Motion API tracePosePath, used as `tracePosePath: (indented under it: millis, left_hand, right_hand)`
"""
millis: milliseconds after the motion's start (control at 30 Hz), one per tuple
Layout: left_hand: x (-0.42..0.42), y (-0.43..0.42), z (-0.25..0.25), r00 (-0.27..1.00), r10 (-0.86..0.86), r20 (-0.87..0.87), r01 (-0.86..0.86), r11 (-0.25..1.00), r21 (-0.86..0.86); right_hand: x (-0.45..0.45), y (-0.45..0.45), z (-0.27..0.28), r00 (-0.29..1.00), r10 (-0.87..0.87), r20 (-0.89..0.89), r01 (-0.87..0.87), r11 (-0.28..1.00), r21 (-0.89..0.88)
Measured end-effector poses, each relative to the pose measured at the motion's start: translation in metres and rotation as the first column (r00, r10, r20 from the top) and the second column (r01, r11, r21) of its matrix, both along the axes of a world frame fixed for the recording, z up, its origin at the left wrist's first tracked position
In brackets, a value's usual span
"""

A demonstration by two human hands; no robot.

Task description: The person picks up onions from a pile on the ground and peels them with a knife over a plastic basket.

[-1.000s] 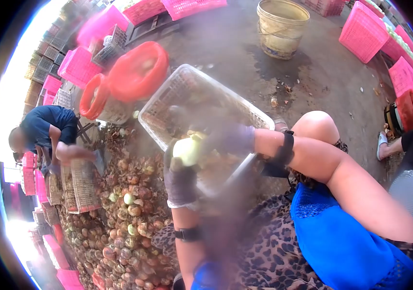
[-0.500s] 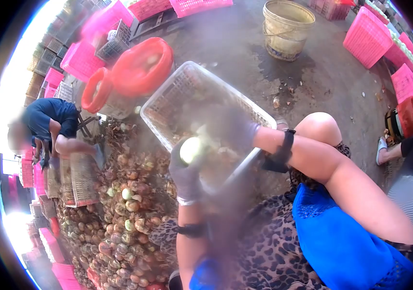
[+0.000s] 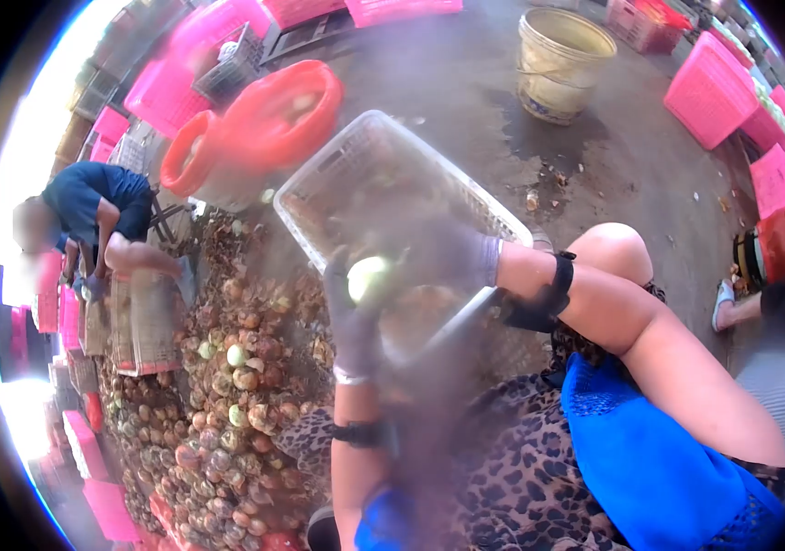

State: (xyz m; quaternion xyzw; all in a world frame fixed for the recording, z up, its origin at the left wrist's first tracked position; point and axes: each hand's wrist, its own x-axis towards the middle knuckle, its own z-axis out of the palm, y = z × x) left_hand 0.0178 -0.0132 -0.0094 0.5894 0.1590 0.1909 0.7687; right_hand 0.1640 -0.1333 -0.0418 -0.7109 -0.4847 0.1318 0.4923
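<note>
My left hand (image 3: 354, 321), in a grey glove, is closed around a pale peeled onion (image 3: 370, 279). Close beside the onion is my right hand (image 3: 452, 257), also gloved; a smear on the view blurs its fingers, so what it holds cannot be made out. Both hands are over a white plastic crate (image 3: 466, 188) that stands tilted in view between my knees. A large heap of brown-skinned onions (image 3: 218, 441) lies on the ground to the left, with a few pale ones on top.
Two red-rimmed tubs (image 3: 273, 115) stand beyond the crate. A dirty white bucket (image 3: 562, 69) is further back on wet ground. Pink crates (image 3: 709, 92) line both sides. Another person (image 3: 103, 216) bends over a crate (image 3: 143, 326) at left; a person's leg (image 3: 741, 312) shows at right.
My view has shifted slightly, so the surroundings sit a little differently. Both hands stay together over the crate, with the peeled onion still in the left one.
</note>
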Motion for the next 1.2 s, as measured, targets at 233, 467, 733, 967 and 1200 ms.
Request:
tracePosePath:
  millis: [233, 467, 733, 967, 1200]
  left_hand:
    - [0.008, 0.015, -0.023, 0.989, -0.069, 0.132, -0.003, 0.876, 0.482]
    - [-0.005, 0.007, -0.002, 0.996, -0.090, -0.014, 0.090, 0.946, 0.312]
    - [-0.005, 0.020, -0.009, 0.978, -0.202, 0.058, 0.182, 0.952, 0.245]
    - [0.007, 0.014, 0.004, 0.963, -0.224, 0.150, 0.250, 0.950, -0.186]
    - [0.015, 0.018, -0.004, 0.943, -0.328, 0.054, 0.333, 0.924, -0.188]
  right_hand:
    - [-0.011, -0.007, 0.024, 0.997, -0.003, 0.083, -0.010, 0.988, 0.154]
    - [-0.030, -0.016, 0.040, 0.999, -0.032, -0.012, 0.033, 0.999, 0.032]
    - [-0.014, 0.003, -0.015, 0.954, -0.211, -0.212, 0.232, 0.969, 0.081]
    - [0.001, -0.013, 0.012, 0.970, 0.070, -0.232, -0.066, 0.997, 0.027]
    - [0.003, -0.018, 0.016, 0.883, 0.219, -0.415, -0.263, 0.963, -0.052]
